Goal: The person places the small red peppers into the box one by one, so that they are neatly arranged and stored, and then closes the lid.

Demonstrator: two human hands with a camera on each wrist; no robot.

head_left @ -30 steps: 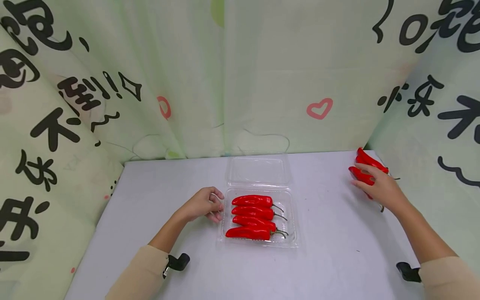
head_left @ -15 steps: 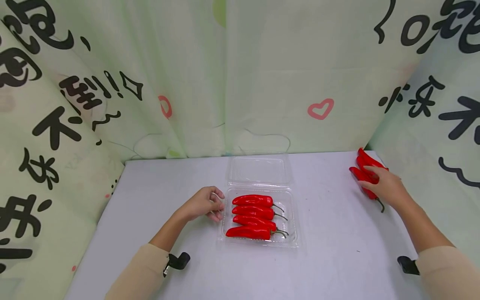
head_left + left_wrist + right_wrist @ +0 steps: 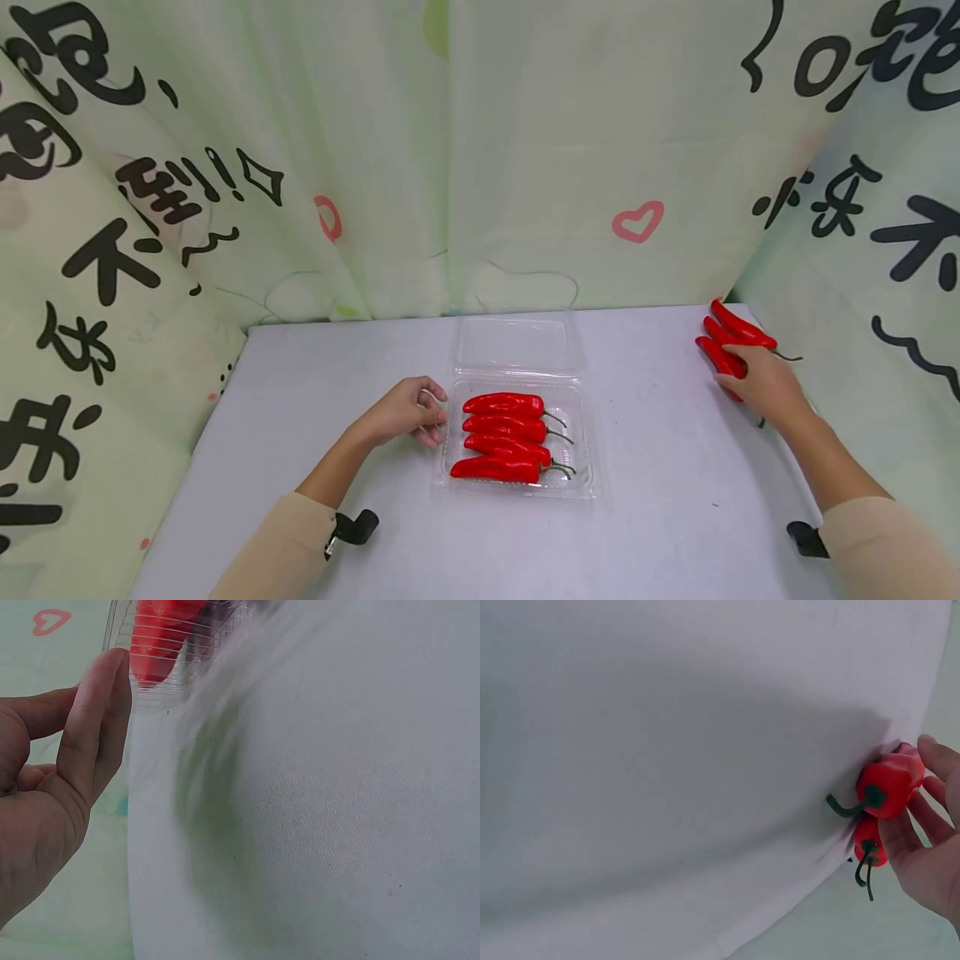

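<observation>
In the head view, my left hand (image 3: 405, 410) stays at the left edge of a clear plastic tray (image 3: 588, 437), its fingers loosely bent. The left wrist view shows its fingertips (image 3: 116, 664) right at the tray's corner. Several red chili peppers (image 3: 504, 427) lie side by side in the tray, stems to the right. At the table's far right corner my right hand (image 3: 768, 385) grips the nearest red pepper (image 3: 720, 357) between thumb and fingers. Its green stem (image 3: 847, 808) points out from the hand in the right wrist view. Two more red peppers (image 3: 746, 329) lie just beyond.
The tray's clear lid (image 3: 517, 343) is folded back flat behind it. A white cloth covers the table (image 3: 645, 517). Pale green curtains (image 3: 525, 167) with black writing stand along the back and both sides, close to the peppers on the right.
My right hand has settled lower around the nearest pepper at the right corner, drawing slightly toward me, and uncovers the farther peppers more. The left hand and tray have not moved.
</observation>
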